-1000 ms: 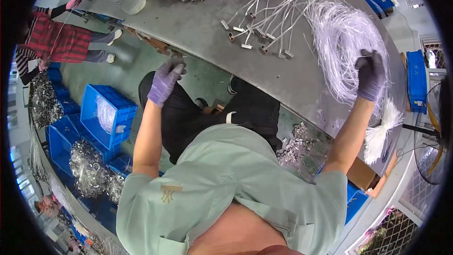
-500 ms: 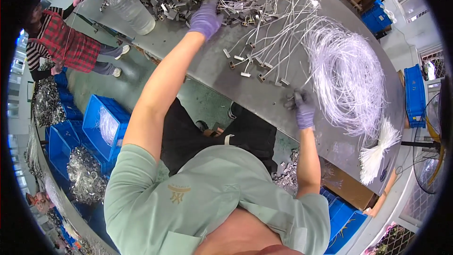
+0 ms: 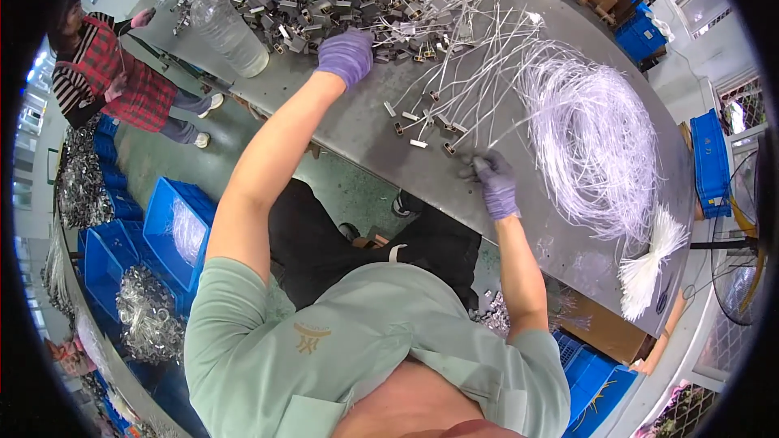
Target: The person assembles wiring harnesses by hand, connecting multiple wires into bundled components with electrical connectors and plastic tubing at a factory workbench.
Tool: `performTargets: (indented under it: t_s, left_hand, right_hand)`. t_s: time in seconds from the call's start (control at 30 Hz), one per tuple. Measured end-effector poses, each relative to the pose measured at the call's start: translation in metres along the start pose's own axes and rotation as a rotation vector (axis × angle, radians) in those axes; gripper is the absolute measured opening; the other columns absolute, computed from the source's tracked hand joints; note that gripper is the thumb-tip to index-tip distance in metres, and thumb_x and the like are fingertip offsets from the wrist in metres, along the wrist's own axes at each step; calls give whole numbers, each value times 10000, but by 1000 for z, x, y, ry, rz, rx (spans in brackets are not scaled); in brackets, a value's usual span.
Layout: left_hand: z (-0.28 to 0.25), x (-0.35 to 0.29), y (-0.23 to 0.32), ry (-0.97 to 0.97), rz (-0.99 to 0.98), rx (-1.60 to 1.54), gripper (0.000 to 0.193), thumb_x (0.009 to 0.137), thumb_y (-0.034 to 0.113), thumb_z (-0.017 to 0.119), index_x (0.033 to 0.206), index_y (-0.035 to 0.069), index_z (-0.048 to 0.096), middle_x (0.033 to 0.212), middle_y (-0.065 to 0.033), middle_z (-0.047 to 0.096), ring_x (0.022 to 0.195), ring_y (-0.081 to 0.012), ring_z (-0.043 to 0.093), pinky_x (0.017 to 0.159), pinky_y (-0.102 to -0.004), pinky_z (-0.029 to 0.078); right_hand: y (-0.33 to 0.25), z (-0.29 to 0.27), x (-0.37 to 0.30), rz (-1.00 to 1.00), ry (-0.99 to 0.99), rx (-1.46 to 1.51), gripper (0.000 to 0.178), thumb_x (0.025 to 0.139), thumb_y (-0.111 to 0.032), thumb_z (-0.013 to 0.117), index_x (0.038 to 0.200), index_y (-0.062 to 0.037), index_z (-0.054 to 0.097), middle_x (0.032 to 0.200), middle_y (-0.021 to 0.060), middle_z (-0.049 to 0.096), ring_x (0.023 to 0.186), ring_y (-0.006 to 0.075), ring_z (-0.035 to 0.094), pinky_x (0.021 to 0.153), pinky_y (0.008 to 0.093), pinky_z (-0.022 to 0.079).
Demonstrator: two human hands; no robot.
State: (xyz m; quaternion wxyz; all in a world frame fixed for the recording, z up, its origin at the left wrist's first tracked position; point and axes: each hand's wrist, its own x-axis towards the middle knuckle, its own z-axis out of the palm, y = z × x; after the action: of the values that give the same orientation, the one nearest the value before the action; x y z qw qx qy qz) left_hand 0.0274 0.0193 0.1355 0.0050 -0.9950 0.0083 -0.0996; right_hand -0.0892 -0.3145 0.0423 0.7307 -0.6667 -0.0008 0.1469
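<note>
My left hand (image 3: 345, 58), in a purple glove, is at the near edge of a heap of small grey connector pieces (image 3: 324, 0). Its fingers are curled and partly hidden, so what they hold does not show. My right hand (image 3: 492, 182), gloved in grey and purple, hovers low over the table with thumb and fingers drawn together. Thin white cables (image 3: 479, 89) with connector ends (image 3: 419, 143) fan out just beyond it, and one cable runs down to its fingertips. Whatever is in that pinch is too small to make out.
A large coil of clear tubing or wire (image 3: 592, 146) lies right on the grey table (image 3: 365, 126), with a tied white bundle (image 3: 649, 264) near the corner. A clear plastic bottle (image 3: 227, 32) stands at left. Blue crates (image 3: 174, 231) and another person (image 3: 122, 73) are farther left.
My left hand has drawn back toward me, out of the heap's edge. The right hand has shifted left and slightly away from me, to the nearest connector ends. The other person's arms have moved.
</note>
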Motion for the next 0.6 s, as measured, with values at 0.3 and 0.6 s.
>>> performTargets:
  t_s: [0.3,0.6]
  left_hand:
    - [-12,-30,4,26,79,-50,193,815,254,570,882,73,568,935,-227,576,852,-356,601,717,-448,475]
    - [5,-192,-24,-132,-183,-865,240,831,234,576,796,-2,604,702,-170,593,652,-268,580,613,-362,448]
  right_hand:
    - [-27,89,43,122,-211,103,289,916,-169,497,1122,34,490,915,154,635,699,223,657,544,269,517]
    - [7,160,140,170,-145,492,254,912,-174,489,1095,2,502,1024,146,625,887,303,643,690,362,510]
